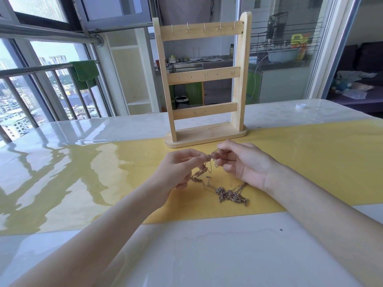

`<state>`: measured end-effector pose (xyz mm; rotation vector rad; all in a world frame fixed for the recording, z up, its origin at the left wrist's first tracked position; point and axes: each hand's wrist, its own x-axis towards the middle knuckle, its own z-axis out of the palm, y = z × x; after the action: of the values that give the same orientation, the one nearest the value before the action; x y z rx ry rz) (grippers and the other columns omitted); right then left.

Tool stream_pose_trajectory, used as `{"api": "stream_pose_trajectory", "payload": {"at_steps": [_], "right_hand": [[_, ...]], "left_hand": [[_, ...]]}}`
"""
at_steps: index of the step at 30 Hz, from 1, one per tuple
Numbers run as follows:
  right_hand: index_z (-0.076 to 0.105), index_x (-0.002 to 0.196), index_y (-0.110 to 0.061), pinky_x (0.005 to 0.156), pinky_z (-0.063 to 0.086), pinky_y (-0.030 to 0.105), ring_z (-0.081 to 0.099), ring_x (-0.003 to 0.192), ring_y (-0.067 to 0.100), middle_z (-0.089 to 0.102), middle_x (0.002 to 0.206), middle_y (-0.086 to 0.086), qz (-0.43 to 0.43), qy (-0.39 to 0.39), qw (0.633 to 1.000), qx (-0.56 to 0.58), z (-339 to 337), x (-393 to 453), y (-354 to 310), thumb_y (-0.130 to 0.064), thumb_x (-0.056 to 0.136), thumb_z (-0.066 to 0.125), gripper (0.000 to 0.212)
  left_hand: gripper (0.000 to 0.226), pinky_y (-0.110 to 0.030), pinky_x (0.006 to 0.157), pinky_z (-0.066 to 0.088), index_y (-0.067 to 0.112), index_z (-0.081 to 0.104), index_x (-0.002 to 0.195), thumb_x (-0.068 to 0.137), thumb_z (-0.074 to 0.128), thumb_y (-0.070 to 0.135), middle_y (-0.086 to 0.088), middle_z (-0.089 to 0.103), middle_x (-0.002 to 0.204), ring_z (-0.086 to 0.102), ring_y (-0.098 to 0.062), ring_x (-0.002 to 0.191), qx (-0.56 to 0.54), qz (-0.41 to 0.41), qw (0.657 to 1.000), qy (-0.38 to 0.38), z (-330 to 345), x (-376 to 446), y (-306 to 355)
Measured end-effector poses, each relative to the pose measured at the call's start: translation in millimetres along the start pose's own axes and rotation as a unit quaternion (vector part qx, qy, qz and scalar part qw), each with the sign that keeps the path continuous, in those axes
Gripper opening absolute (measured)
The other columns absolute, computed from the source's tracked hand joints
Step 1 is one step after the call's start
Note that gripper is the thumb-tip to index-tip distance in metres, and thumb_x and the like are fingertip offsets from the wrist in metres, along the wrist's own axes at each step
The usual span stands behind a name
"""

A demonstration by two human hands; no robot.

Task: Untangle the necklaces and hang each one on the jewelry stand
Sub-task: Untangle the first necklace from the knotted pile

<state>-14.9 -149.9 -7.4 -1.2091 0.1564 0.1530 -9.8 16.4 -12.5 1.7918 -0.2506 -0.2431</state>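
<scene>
A glossy white table [62,133] on a glazed balcony, crossed by a yellow runner [310,162]; a railing with a green towel [85,72] stands at left. A wooden jewelry stand [204,79], its three hooked bars bare, stands upright at the runner's far edge, just beyond the hands. The left hand [178,168] and right hand [242,162] are raised close together above the runner, each pinching the upper end of the tangled necklaces [219,183] between thumb and fingertips. From the pinch the chains hang down between the hands; the bulk of the knot lies on the runner just nearer the viewer, below the right wrist. A small white cap [301,106] lies at far right, well apart.
</scene>
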Motion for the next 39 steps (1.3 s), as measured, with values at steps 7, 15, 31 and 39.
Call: {"api": "stream_pose_trajectory", "payload": {"at_steps": [7,15,31,39], "right_hand": [[0.060,0.079,-0.005,0.037,0.037,0.015,0.054,0.047,0.011,0.066,0.067,0.011,-0.012,-0.025,0.999,-0.016,1.6,-1.4,0.3,-0.002,0.087,0.061,0.008],[0.075,0.084,-0.009,0.055,0.040,0.021,0.045,0.066,0.014,0.062,0.071,-0.002,-0.140,-0.022,0.964,-0.224,0.1,0.6,5.8,-0.013,0.080,0.072,0.005],[0.066,0.076,-0.005,0.049,0.038,0.019,0.048,0.061,0.010,0.055,0.064,0.000,-0.140,-0.049,0.965,-0.214,1.1,3.3,7.9,-0.004,0.083,0.068,0.007],[0.063,0.081,-0.008,0.061,0.042,0.022,0.047,0.063,0.014,0.060,0.069,0.003,-0.177,-0.069,0.959,-0.208,0.7,3.0,7.2,0.001,0.082,0.067,0.010]], "left_hand": [[0.014,-0.015,0.038,0.018,0.016,0.067,0.074,0.088,0.065,0.020,0.010,0.048,0.053,0.023,-0.006,0.039,-0.030,0.025,0.999,0.031,0.1,1.2,0.3],[0.015,-0.016,0.039,0.024,0.012,0.065,0.074,0.089,0.064,0.018,0.013,0.051,0.050,0.027,-0.007,0.040,-0.015,0.033,0.998,0.048,0.2,1.8,-0.5],[0.015,-0.016,0.043,0.034,0.018,0.067,0.070,0.084,0.070,0.013,0.014,0.059,0.059,0.049,-0.008,0.054,0.066,0.131,0.985,0.089,1.6,0.9,-1.2],[0.010,-0.018,0.053,0.044,0.014,0.064,0.077,0.085,0.067,0.010,0.004,0.066,0.068,0.057,-0.005,0.064,-0.043,0.070,0.996,0.045,-0.2,1.5,2.0]]}}
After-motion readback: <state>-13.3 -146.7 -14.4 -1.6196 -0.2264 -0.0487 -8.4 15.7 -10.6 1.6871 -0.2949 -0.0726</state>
